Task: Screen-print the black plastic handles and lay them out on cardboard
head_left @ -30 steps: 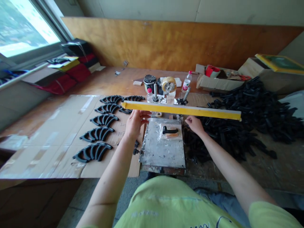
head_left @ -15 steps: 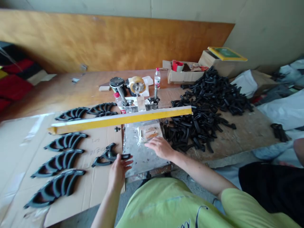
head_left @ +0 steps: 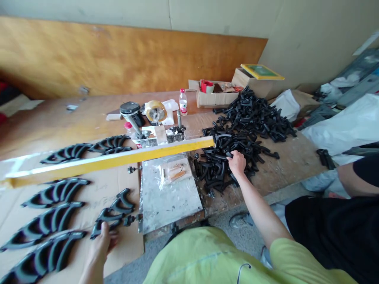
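My left hand (head_left: 105,242) is low on the left, at the near end of a short row on the cardboard. Its thumb and fingers close around a black curved handle-like part (head_left: 95,229), partly covered by the hand. Two similar black parts (head_left: 124,200) lie just beyond it. On the right, my right hand (head_left: 237,162) reaches to the near side of a heap of loose black parts (head_left: 219,169). Its fingers are closed on one black part (head_left: 228,155), mostly hidden in the grip.
A yellow-edged screen frame (head_left: 118,159) spans above a grey printing plate (head_left: 168,201). Rows of black parts (head_left: 53,221) cover the cardboard on the left. Behind stand a tape roll (head_left: 155,112), a bottle (head_left: 182,103) and an open carton (head_left: 217,99). Another person's dark clothing (head_left: 328,232) is at right.
My left hand has moved left and down from the plate's edge to the short row with its black part. My right hand has gone from the plate to the heap and closed there. The view has shifted right.
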`<state>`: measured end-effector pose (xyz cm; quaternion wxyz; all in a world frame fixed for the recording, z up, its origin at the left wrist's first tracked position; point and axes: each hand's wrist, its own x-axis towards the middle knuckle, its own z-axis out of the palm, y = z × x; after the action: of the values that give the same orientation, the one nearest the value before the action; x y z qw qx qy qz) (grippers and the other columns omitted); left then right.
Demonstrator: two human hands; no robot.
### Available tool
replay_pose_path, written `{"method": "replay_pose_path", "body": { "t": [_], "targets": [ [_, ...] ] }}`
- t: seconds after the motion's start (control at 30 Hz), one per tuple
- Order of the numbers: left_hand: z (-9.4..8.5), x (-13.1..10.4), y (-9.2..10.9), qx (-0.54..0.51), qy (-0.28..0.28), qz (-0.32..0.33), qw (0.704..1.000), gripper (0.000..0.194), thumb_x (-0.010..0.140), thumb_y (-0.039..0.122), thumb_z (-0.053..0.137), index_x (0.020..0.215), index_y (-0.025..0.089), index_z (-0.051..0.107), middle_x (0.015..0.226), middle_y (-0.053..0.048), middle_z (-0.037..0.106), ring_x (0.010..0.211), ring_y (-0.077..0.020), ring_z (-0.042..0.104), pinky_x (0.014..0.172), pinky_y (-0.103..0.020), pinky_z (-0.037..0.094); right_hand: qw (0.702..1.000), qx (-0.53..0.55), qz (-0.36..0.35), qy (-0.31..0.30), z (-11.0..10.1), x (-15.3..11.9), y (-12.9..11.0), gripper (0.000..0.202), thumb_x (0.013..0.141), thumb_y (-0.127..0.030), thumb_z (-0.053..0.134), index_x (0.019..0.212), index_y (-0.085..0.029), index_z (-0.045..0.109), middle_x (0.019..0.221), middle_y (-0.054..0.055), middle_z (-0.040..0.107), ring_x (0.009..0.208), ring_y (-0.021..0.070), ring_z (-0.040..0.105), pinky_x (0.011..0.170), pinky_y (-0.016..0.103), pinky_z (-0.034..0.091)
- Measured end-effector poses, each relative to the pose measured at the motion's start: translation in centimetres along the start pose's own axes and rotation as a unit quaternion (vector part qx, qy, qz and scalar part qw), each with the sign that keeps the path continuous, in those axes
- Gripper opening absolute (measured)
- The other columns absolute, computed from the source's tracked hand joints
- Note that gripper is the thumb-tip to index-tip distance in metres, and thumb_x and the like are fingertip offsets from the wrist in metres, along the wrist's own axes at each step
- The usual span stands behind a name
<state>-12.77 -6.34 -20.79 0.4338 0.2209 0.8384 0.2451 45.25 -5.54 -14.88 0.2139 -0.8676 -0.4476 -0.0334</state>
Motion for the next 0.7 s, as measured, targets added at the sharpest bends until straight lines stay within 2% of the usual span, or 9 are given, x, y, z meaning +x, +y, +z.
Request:
{"method": "replay_pose_path", "body": {
  "t": [0.07, 0.17, 0.27, 0.37, 0.47, 0.53, 0.6, 0.7],
  "targets": [
    [-0.3, -1.1, 1.1, 0.018, 0.000, -0.011, 1.000, 0.044, 0.078, 0.059, 0.050, 0.063, 0.018, 0.055, 0.042, -0.003, 0.055, 0.036, -0.0161, 0.050, 0.037, -0.026, 0.043, 0.992, 0.072, -0.099, -0.004, 0.4, -1.0, -2.7, 0.020, 0.084, -0.026, 0.065, 0.102, -0.018, 0.065, 0.096, 0.011, 0.067, 0.095, 0.0272, 0.058, 0.082, 0.040, 0.045],
    [0.0, -3.6, 3.8, -0.007, -0.011, 0.089, 0.996, 0.043, 0.076, 0.058, 0.053, 0.069, 0.016, 0.058, 0.043, -0.001, 0.054, 0.037, -0.0141, 0.048, 0.040, -0.026, 0.044, 0.942, 0.182, -0.276, -0.059, 1.9, -3.0, -8.4, 0.019, 0.081, -0.025, 0.070, 0.100, -0.021, 0.069, 0.097, 0.007, 0.067, 0.094, 0.0244, 0.057, 0.085, 0.038, 0.045],
    [1.2, -6.5, 8.4, -0.064, -0.038, 0.212, 0.974, 0.045, 0.076, 0.060, 0.055, 0.080, 0.015, 0.061, 0.048, 0.001, 0.056, 0.039, -0.0119, 0.049, 0.041, -0.023, 0.043, 0.885, 0.230, -0.387, -0.122, 4.3, -5.1, -14.3, 0.018, 0.081, -0.019, 0.070, 0.098, -0.022, 0.071, 0.096, 0.006, 0.066, 0.094, 0.0220, 0.056, 0.086, 0.037, 0.044],
    [2.2, -9.9, 14.1, -0.133, -0.076, 0.332, 0.931, 0.048, 0.079, 0.061, 0.054, 0.095, 0.016, 0.063, 0.054, 0.002, 0.058, 0.041, -0.0102, 0.049, 0.042, -0.019, 0.040, 0.857, 0.206, -0.443, -0.162, 6.3, -6.2, -18.0, 0.018, 0.083, -0.017, 0.066, 0.100, -0.021, 0.071, 0.096, 0.006, 0.065, 0.094, 0.0211, 0.055, 0.086, 0.036, 0.044],
    [2.7, -13.5, 19.3, -0.231, -0.094, 0.397, 0.883, 0.041, 0.085, 0.055, 0.050, 0.100, 0.018, 0.062, 0.055, 0.002, 0.057, 0.041, -0.0094, 0.046, 0.041, -0.019, 0.038, 0.854, 0.150, -0.467, -0.173, 6.8, -6.6, -19.2, 0.021, 0.089, -0.019, 0.058, 0.105, -0.022, 0.070, 0.095, 0.007, 0.064, 0.094, 0.0212, 0.053, 0.085, 0.036, 0.043],
    [2.8, -15.5, 21.7, -0.274, -0.117, 0.413, 0.860, 0.037, 0.087, 0.050, 0.047, 0.098, 0.019, 0.063, 0.055, 0.002, 0.055, 0.042, -0.0099, 0.045, 0.042, -0.021, 0.039, 0.855, 0.119, -0.477, -0.167, 6.4, -6.7, -19.0, 0.026, 0.091, -0.019, 0.054, 0.112, -0.024, 0.068, 0.098, 0.007, 0.064, 0.098, 0.0216, 0.053, 0.088, 0.037, 0.042],
    [2.8, -16.9, 22.9, -0.281, -0.139, 0.417, 0.853, 0.038, 0.089, 0.049, 0.044, 0.098, 0.019, 0.064, 0.056, 0.001, 0.053, 0.044, -0.0106, 0.045, 0.044, -0.022, 0.039, 0.854, 0.110, -0.483, -0.161, 5.5, -6.4, -18.1, 0.032, 0.090, -0.019, 0.054, 0.120, -0.026, 0.065, 0.108, 0.008, 0.063, 0.106, 0.0225, 0.052, 0.094, 0.039, 0.040],
    [2.3, -17.4, 21.8, -0.264, -0.146, 0.414, 0.859, 0.046, 0.089, 0.054, 0.043, 0.101, 0.016, 0.067, 0.057, 0.000, 0.053, 0.048, -0.0116, 0.047, 0.045, -0.022, 0.039, 0.889, 0.132, -0.411, -0.151, 4.1, -4.4, -15.5, 0.036, 0.088, -0.019, 0.054, 0.122, -0.026, 0.063, 0.118, 0.008, 0.062, 0.112, 0.0242, 0.051, 0.098, 0.042, 0.041]
  ]
}}
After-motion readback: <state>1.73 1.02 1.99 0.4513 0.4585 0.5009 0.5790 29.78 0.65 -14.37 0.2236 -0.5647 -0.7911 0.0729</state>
